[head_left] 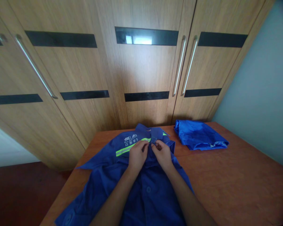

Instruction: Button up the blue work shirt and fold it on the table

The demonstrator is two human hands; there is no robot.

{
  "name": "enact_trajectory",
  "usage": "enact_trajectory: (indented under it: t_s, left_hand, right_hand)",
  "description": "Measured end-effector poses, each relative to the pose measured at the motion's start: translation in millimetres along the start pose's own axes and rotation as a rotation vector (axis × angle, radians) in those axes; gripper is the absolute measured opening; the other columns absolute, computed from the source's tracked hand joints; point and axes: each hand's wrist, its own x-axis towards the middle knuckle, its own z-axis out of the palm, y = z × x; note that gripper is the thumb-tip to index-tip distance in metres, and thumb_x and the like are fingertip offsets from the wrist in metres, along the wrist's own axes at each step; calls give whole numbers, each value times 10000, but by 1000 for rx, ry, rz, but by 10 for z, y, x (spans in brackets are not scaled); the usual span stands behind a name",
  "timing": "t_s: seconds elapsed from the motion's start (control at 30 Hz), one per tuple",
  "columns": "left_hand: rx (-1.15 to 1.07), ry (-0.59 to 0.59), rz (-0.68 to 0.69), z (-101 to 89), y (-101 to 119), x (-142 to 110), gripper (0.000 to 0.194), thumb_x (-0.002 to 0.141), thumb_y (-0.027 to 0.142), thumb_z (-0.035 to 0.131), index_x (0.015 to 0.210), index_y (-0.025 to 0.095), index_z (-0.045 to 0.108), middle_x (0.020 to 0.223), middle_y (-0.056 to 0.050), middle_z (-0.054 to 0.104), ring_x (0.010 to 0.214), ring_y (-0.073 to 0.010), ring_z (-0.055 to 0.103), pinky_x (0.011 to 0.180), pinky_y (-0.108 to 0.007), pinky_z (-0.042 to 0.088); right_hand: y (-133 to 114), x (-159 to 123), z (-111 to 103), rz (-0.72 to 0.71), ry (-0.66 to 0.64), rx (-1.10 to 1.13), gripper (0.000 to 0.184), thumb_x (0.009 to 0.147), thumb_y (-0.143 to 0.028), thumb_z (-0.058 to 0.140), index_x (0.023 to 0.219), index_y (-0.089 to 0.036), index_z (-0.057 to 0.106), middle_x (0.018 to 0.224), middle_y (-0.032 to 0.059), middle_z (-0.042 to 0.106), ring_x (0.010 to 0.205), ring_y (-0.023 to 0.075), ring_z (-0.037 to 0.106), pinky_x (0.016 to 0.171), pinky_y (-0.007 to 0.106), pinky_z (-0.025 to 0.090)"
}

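A dark blue work jacket [108,179] lies front side up, its collar toward the wardrobe. It bears white lettering and a yellow-green reflective stripe across the chest. My left hand [138,153] pinches the cloth of the front placket just below the collar. Close beside it, my right hand [162,153] pinches the same placket from the other side, fingertips almost meeting. Whatever small part sits between the fingertips is hidden. Farther down the front, a round button [148,189] shows between my forearms.
A folded bright blue garment [199,135] lies at the back right of the reddish-brown wooden table [226,182]. Behind the table stands a wooden wardrobe [146,69] with long metal handles. A pale wall [264,94] borders the right side.
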Motion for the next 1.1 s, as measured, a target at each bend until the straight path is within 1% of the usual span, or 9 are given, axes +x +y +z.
enact_trajectory:
  t_s: [0.13, 0.3, 0.4, 0.5, 0.6, 0.7, 0.87, 0.97, 1.1]
  left_hand:
    - [22, 20, -2, -8, 22, 5, 148, 828, 103, 547, 878, 198, 649, 877, -39, 697, 828, -178, 655, 776, -307, 530]
    - [53, 25, 49, -6, 12, -9, 168, 830, 91, 542, 910, 189, 653, 904, -49, 693, 857, -177, 651, 801, -301, 527]
    - [67, 42, 61, -3, 3, -15, 167, 842, 106, 536, 919, 187, 660, 910, -56, 697, 865, -180, 655, 814, -305, 526]
    - [75, 30, 26, -7, 0, -11, 171, 851, 125, 530, 917, 196, 671, 913, -57, 707, 864, -184, 662, 812, -309, 525]
    - [64, 9, -26, -12, 3, -5, 183, 852, 141, 531, 918, 219, 683, 920, -48, 719, 861, -189, 669, 807, -320, 525]
    - [15, -21, -63, -12, 11, -3, 185, 832, 144, 556, 903, 240, 696, 912, -34, 729, 852, -192, 673, 802, -325, 520]
    - [-207, -43, -226, 0, 15, -1, 147, 794, 154, 585, 826, 231, 707, 861, -21, 733, 813, -191, 672, 791, -317, 507]
    - [-299, -52, -299, 24, 7, 6, 137, 796, 161, 565, 823, 206, 693, 797, -21, 727, 739, -178, 678, 725, -293, 523]
    - [-408, -77, -347, 52, 27, 16, 125, 807, 236, 580, 856, 171, 675, 820, -47, 729, 736, -177, 688, 685, -274, 541]
  right_hand:
    - [-14, -14, 1, -20, 11, -76, 211, 778, -294, 522, 600, -204, 452, 532, -60, 397, 504, 109, 409, 492, 216, 315]
    - [-39, -17, -9, -28, -26, -67, 181, 771, -260, 514, 615, -208, 439, 540, -65, 394, 505, 108, 425, 494, 215, 320]
    - [-50, -24, -7, -21, -76, -25, 133, 747, -242, 530, 650, -212, 445, 545, -71, 411, 494, 107, 431, 480, 213, 326]
    - [-52, -41, -2, -4, -159, 51, 72, 722, -217, 542, 758, -214, 479, 572, -73, 470, 505, 114, 467, 484, 211, 355]
    - [-39, -53, -10, 28, -249, 117, 159, 721, -190, 501, 877, -219, 493, 610, -67, 529, 529, 122, 509, 503, 213, 389]
    - [-18, -51, -26, 67, -294, 155, 170, 762, -188, 420, 910, -225, 494, 615, -56, 564, 514, 123, 523, 499, 215, 407]
    - [0, -54, -26, 24, -242, 83, 133, 868, -270, 394, 883, -225, 518, 581, -47, 568, 469, 128, 526, 468, 220, 395]
    - [-5, -68, -9, -25, -179, -44, 129, 871, -254, 411, 873, -223, 536, 567, -39, 579, 477, 143, 550, 478, 229, 387]
    - [1, -88, 18, -87, -121, -267, 127, 852, -212, 428, 864, -215, 554, 597, -8, 617, 553, 177, 609, 526, 246, 390]
